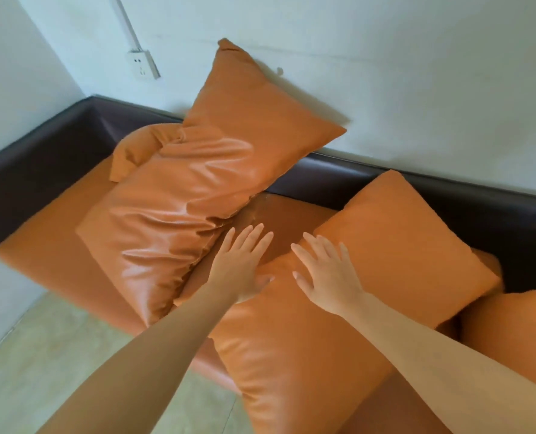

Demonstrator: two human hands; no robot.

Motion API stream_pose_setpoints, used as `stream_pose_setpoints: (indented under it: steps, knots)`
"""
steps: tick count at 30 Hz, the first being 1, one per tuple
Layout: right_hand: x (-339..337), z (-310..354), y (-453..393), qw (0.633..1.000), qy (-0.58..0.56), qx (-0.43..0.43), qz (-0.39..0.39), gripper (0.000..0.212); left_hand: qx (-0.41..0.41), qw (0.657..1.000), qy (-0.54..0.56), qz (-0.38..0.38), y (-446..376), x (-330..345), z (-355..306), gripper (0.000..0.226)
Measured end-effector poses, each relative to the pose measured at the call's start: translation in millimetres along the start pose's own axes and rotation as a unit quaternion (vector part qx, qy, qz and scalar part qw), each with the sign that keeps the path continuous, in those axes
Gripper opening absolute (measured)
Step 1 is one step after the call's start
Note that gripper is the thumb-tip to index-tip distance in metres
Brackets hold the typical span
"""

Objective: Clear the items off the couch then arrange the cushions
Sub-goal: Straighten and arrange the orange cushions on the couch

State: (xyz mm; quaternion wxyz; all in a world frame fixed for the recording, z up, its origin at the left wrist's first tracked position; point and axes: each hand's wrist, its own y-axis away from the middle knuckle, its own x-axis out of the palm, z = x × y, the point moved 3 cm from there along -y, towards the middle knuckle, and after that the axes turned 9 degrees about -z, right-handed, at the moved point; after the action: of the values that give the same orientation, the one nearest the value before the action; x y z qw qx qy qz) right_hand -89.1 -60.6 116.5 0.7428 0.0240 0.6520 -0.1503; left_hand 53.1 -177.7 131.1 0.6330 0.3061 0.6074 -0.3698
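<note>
**Orange cushions on an orange and dark brown couch**

The couch [56, 233] has a plain orange seat and a dark brown back rim. All cushions are glossy plain orange: the far cushion [254, 111], the left cushion [166, 230], the near cushion [338, 308]. The wall [417, 73] is pale white, with a white socket [142, 64]. The floor [41, 355] is pale beige.

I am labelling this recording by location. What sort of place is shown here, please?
Probably a simple living room or lounge corner. An orange couch with a dark backrest stands against a plain white wall, loose orange cushions lie on it, and a wall socket sits above.
</note>
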Motion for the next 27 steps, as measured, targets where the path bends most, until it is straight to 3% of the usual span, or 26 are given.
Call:
stream_pose_setpoints:
  steps: [9, 27]
  knots:
    - [11.7, 86.7, -83.4, 0.994, -0.004, -0.111, -0.006, 0.052, -0.107, 0.994, 0.001, -0.018, 36.1, -11.4, 106.6, 0.084]
    - [42.8, 278.3, -207.2, 0.99, 0.054, -0.13, -0.028, 0.05, -0.099, 0.994, -0.038, -0.021, 72.4, -13.6, 351.6, 0.085]
